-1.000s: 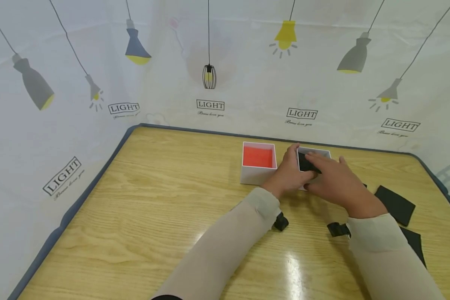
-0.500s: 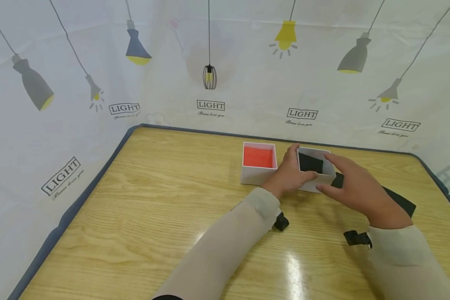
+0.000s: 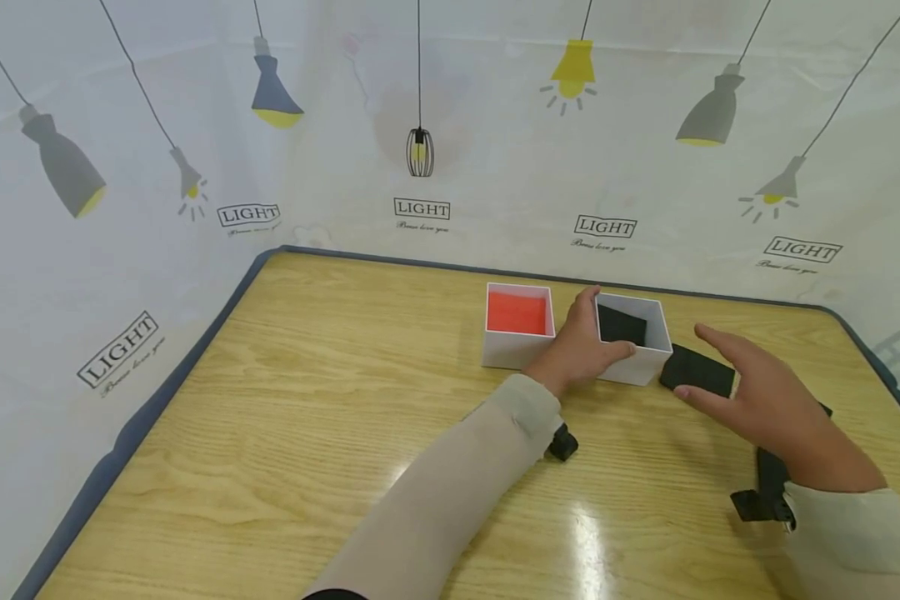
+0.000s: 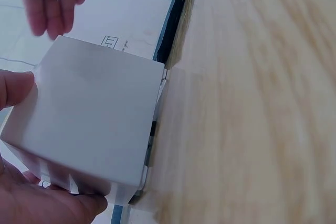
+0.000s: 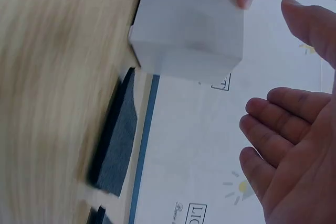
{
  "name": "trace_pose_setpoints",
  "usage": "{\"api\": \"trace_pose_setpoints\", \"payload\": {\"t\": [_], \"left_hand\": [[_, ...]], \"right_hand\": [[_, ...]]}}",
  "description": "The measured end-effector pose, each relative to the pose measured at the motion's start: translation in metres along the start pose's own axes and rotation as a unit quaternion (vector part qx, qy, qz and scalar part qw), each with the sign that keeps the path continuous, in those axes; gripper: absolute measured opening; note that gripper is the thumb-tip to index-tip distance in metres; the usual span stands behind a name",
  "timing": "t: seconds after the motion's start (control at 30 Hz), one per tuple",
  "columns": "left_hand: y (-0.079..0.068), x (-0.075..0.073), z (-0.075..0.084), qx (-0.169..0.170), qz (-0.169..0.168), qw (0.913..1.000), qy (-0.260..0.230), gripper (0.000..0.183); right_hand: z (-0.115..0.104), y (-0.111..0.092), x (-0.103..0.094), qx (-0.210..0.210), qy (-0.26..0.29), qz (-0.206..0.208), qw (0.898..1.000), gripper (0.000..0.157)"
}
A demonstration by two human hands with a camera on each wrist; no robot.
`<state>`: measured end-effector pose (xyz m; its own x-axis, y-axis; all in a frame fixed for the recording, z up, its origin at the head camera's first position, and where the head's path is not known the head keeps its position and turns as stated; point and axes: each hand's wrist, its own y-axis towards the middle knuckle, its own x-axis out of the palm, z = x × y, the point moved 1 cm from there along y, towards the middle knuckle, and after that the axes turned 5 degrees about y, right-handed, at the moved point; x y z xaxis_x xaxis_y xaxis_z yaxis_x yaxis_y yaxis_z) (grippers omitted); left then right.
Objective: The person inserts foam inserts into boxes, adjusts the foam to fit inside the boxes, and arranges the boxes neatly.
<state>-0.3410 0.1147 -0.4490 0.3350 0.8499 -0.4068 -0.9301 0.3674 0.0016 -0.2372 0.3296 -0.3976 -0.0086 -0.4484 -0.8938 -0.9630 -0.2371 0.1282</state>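
Note:
My left hand point(image 3: 576, 348) grips a square white open-topped box point(image 3: 633, 364) by its left side, thumb across the front and fingers behind. A flat black piece point(image 3: 621, 325) leans inside it. In the left wrist view, the box's pale front wall point(image 4: 89, 103) sits between thumb and fingers. To the right, my right hand point(image 3: 780, 404) is held apart from the box, thumb and fingers spread and nothing in them. Just beyond its fingertips a black padded-looking piece point(image 3: 697, 371) lies on the table. The right wrist view shows this piece's thick edge point(image 5: 118, 135).
A second white box point(image 3: 517, 352) with a red piece point(image 3: 516, 313) inside stands left of my left hand. More black pieces point(image 3: 771, 471) lie partly hidden beneath my right forearm. A lamp-printed white curtain point(image 3: 495, 100) rises behind the wooden table point(image 3: 285, 400).
My right hand has come out of the box, leaving the black piece inside, and has moved right and nearer me. My left hand keeps its grip on the box.

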Motion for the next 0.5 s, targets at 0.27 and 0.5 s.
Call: {"api": "trace_pose_setpoints", "payload": {"t": [0.27, 0.5], "left_hand": [[-0.001, -0.001, 0.001, -0.005, -0.001, 1.0, 0.001, 0.096], [-0.001, -0.001, 0.002, -0.008, -0.004, 1.0, -0.002, 0.097]], "right_hand": [[0.024, -0.022, 0.0, 0.007, 0.004, -0.001, 1.0, 0.097], [0.045, -0.042, -0.003, 0.051, -0.015, -0.013, 0.999, 0.099]]}}
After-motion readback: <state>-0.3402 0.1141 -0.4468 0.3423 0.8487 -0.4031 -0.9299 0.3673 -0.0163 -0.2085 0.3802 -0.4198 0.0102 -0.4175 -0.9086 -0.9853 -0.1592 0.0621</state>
